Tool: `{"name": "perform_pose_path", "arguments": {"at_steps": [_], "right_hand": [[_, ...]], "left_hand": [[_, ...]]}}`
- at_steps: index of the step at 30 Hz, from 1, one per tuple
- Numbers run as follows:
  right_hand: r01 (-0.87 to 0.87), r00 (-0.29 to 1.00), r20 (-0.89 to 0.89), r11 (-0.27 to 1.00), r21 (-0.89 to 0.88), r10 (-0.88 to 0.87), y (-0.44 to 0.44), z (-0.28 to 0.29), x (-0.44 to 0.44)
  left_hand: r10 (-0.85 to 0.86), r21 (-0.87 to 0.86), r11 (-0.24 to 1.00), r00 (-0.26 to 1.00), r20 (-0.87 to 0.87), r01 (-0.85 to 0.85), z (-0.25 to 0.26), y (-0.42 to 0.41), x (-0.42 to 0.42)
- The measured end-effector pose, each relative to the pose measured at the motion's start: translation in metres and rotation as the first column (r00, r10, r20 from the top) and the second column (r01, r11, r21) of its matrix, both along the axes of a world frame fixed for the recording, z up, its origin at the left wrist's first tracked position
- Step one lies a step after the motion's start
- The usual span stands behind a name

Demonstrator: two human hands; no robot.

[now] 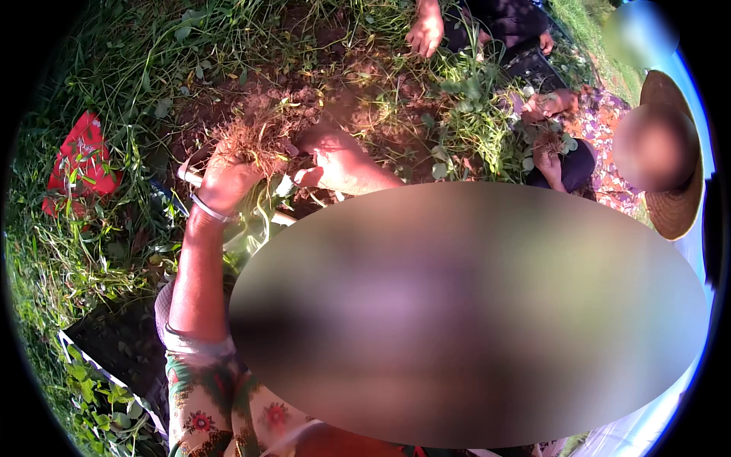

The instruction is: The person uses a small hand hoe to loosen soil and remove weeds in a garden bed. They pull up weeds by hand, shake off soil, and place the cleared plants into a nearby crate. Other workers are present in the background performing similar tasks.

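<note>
My left hand [228, 177], with a pale bangle at the wrist, holds a bunch of plants whose tangled brown roots [257, 140] point up and away from me. Green stems and leaves [260, 211] hang below the fist. Close to the right side of the roots is my right hand [322, 160], partly in shade, its fingers bent; whether it grips anything cannot be told. Behind my left wrist shows part of a pale handle [193, 177]. Reddish bare soil [348, 91] lies beyond both hands. A large blurred oval hides much of the lower right.
A red bag or cloth [85, 157] lies in weeds at left. A dark crate [108, 343] stands lower left. At right, a co-worker's hand [549, 165] holds a rooted plant; another person's hand [427, 34] is at the top, near a black crate [534, 68].
</note>
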State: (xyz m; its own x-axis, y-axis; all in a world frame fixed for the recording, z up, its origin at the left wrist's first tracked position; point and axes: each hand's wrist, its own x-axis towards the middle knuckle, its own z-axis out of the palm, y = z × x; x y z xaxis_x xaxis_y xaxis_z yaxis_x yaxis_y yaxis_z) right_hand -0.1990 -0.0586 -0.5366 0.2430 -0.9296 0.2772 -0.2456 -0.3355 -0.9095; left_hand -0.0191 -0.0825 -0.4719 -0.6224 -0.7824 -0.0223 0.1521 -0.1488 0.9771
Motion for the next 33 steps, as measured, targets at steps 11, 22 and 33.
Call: {"name": "perform_pose_path", "arguments": {"at_steps": [11,22,33], "right_hand": [[-0.131,0.696,0.593,0.740,0.660,-0.406,0.002,0.032,-0.057],[-0.363,0.525,0.803,0.780,0.510,-0.282,0.006,0.015,-0.047],[-0.262,0.738,0.614,0.720,0.643,-0.280,0.005,0.005,-0.052]], "left_hand": [[0.480,0.321,0.845,0.871,-0.105,-0.427,0.004,-0.024,0.063],[0.399,0.361,0.841,0.913,0.088,-0.402,-0.009,-0.002,0.066],[0.150,-0.162,0.982,0.922,0.356,-0.098,-0.009,-0.009,-0.002]]}}
